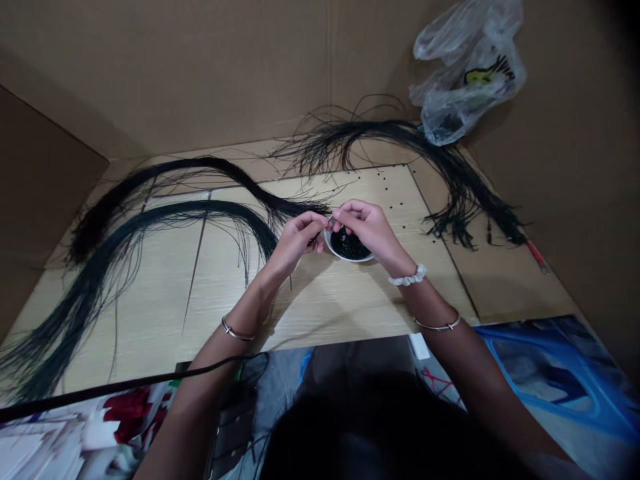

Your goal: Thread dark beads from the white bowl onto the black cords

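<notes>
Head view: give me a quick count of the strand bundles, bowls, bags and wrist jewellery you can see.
Black strand bundles: 3
White bowl: 1
Clear plastic bag: 1
Metal bangles: 2
White wristband: 1
Total: 8

Whatever sits between the fingertips is too small to tell. Right hand covers part of the white bowl (contents: dark specks, unresolved). Black fibre bundle cut off at left edge, plastic bag at top.
</notes>
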`<action>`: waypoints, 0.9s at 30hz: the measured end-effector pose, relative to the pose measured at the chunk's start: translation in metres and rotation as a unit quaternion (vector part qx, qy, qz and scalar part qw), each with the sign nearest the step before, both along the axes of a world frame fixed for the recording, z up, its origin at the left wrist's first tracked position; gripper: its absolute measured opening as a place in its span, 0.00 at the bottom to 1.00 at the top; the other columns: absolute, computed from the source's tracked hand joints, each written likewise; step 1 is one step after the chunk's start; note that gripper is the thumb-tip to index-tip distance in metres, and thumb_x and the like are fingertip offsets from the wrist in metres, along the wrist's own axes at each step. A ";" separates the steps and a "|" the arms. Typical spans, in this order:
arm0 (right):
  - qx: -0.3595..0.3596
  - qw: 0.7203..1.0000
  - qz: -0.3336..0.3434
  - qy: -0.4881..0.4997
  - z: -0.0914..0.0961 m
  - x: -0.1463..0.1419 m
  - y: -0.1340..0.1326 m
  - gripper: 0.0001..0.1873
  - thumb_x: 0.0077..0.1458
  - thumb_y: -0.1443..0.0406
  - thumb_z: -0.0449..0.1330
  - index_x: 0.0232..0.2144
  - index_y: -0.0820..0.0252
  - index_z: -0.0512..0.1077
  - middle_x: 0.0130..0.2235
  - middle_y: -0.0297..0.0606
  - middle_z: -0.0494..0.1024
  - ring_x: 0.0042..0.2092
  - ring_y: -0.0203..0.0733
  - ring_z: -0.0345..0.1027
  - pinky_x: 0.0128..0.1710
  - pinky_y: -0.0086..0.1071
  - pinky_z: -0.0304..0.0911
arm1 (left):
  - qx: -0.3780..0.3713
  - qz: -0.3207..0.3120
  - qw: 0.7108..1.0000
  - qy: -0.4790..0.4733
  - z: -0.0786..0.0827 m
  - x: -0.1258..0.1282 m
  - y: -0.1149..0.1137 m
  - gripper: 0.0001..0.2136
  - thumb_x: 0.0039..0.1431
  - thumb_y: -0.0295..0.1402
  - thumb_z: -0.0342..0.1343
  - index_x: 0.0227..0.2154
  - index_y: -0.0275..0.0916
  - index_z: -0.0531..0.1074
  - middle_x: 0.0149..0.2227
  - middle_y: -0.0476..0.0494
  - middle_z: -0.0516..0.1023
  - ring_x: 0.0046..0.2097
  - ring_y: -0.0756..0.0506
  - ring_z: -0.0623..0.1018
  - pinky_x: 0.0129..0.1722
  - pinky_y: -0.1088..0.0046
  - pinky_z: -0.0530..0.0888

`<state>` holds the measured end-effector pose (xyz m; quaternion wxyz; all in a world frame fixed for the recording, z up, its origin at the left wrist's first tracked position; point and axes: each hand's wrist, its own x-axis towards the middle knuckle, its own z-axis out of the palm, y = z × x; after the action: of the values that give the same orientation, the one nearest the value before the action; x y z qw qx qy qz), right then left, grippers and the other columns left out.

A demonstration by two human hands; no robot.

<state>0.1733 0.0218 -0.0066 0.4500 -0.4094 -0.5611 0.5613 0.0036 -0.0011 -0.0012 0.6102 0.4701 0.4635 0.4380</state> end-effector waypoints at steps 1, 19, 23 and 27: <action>0.001 1.000 0.003 -0.002 -0.001 0.000 0.000 0.16 0.56 0.55 0.65 0.29 0.64 0.72 0.28 0.35 0.77 0.30 0.30 0.68 0.32 0.25 0.60 | -0.005 -0.004 1.000 -0.002 0.000 -0.001 0.000 0.10 0.56 0.39 0.61 0.32 0.36 0.74 0.32 0.46 0.77 0.21 0.56 0.69 0.18 0.79 0.52; 0.253 0.813 0.050 -0.522 -0.004 0.027 -0.005 0.07 0.57 0.68 0.61 0.37 0.61 0.79 0.38 0.45 0.78 0.46 0.50 0.67 0.44 0.39 0.60 | -0.029 -0.005 0.999 -0.015 -0.005 -0.005 0.007 0.08 0.54 0.36 0.62 0.29 0.36 0.75 0.35 0.43 0.79 0.23 0.56 0.71 0.17 0.79 0.49; 0.301 0.785 0.080 -0.536 -0.013 0.023 -0.008 0.11 0.57 0.67 0.63 0.43 0.61 0.80 0.44 0.48 0.77 0.52 0.55 0.64 0.50 0.44 0.61 | -0.025 -0.009 1.000 -0.012 -0.008 -0.006 0.007 0.09 0.54 0.38 0.63 0.30 0.36 0.76 0.32 0.44 0.78 0.23 0.56 0.71 0.17 0.80 0.49; 0.291 0.797 0.098 -0.520 -0.013 0.019 -0.006 0.09 0.59 0.69 0.60 0.39 0.61 0.80 0.43 0.46 0.77 0.50 0.52 0.65 0.52 0.43 0.61 | -0.021 -0.013 1.000 0.013 -0.008 -0.006 0.007 0.10 0.54 0.38 0.64 0.30 0.36 0.78 0.20 0.49 0.71 0.22 0.55 0.69 0.18 0.80 0.50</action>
<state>0.1927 0.0163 -0.0194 0.1307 -0.4323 -0.8847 0.1154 -0.0028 0.0055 -0.0090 0.6192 0.4693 0.4743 0.4138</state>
